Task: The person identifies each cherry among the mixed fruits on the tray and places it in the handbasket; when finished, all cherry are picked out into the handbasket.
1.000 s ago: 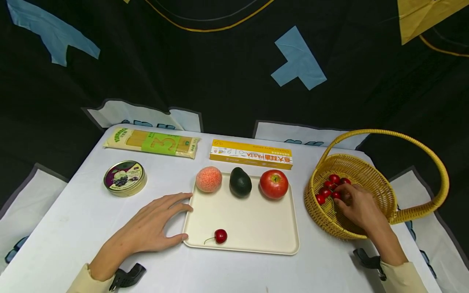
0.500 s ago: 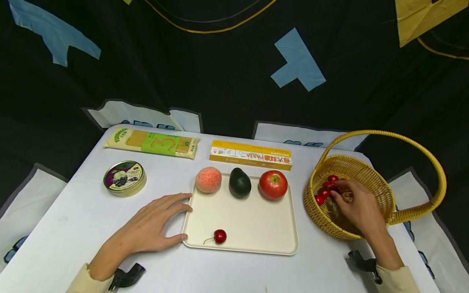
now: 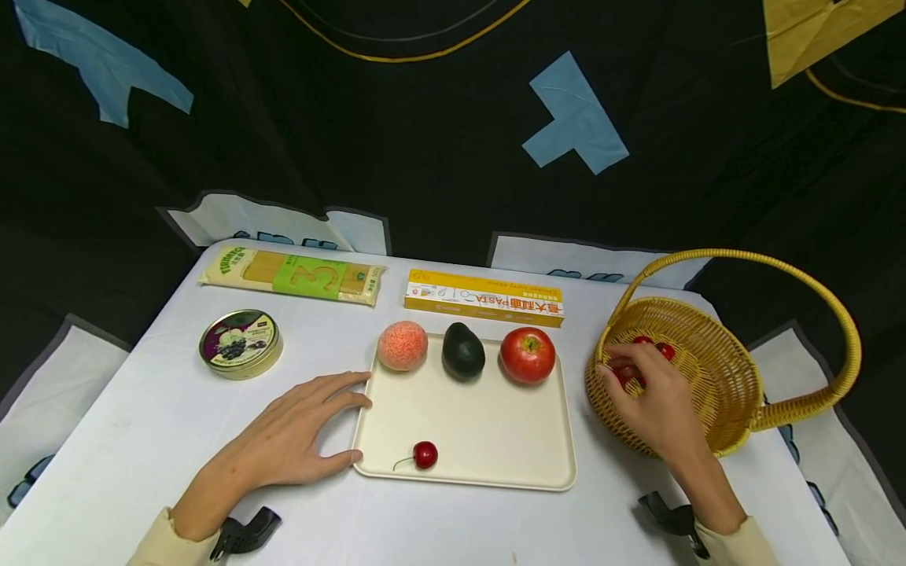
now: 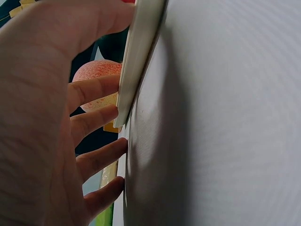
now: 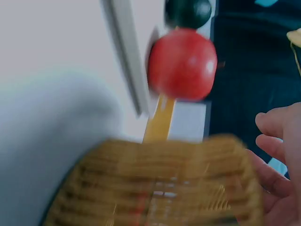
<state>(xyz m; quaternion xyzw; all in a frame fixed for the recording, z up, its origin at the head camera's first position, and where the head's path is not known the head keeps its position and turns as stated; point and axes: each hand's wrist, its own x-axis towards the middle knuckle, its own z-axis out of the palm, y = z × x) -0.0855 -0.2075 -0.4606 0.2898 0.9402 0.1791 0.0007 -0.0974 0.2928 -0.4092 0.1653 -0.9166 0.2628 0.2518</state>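
Note:
My left hand (image 3: pixel 293 436) lies beside the cream tray (image 3: pixel 495 486), its fingertips and thumb against the tray's left edge. In the left wrist view its fingers (image 4: pixel 96 89) are spread along that rim. One dark red cherry (image 3: pixel 425 455) with a stem lies at the tray's front left. My right hand (image 3: pixel 654 405) is over the left rim of the wicker basket (image 3: pixel 722 377), thumb and forefinger tips near each other. Several red cherries (image 3: pixel 665 351) show inside the basket, partly hidden by this hand. I cannot tell whether the fingers hold a cherry.
Along the tray's back sit a peach-like fruit (image 3: pixel 403 346), an avocado (image 3: pixel 463 351) and a red apple (image 3: pixel 527 355). Behind lie a pasta box (image 3: pixel 484 298) and a noodle packet (image 3: pixel 293 273). A round tin (image 3: pixel 241 344) stands left. The basket's handle (image 3: pixel 814 295) arches high.
My right hand has moved left from among the cherries to the basket's left rim, uncovering a cherry behind it. My left hand and the tray's contents stay in place.

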